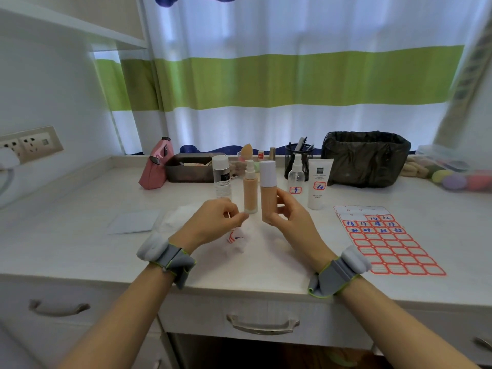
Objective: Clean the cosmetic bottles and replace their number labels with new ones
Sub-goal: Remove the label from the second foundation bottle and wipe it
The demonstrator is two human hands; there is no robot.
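Here the right hand (287,217) gripped the tan bottle (268,193) upright above the surface (80,235), while the left hand (213,219) pinched something small, seemingly a peeled label. Best to lift residue slowly, bottle steady, before fetching from the sticker sheet (386,238).
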